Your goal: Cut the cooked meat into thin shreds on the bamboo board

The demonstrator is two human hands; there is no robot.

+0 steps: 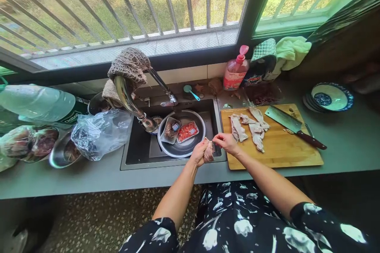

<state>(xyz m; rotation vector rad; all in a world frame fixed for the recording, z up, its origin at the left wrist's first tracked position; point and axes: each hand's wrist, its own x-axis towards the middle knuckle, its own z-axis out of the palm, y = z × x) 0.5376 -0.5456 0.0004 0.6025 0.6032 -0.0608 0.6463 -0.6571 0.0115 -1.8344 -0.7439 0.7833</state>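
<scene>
Kitchen counter at the window: the person stands at the sink's [133,158] right front corner, both hands meeting over its rim. Left hand [198,152] is closed around a pale piece of raw meat [208,152], its long axis roughly upright; right hand [226,142] pinches the piece's upper edge from the right – fingers together on it. The piece lies between the 2 hands, the left nearer. Just right, a wooden cutting board [282,150] carries several meat strips [251,126] and a cleaver [292,125]; a steel bowl [181,148] with 2 packets sits in the sink
</scene>
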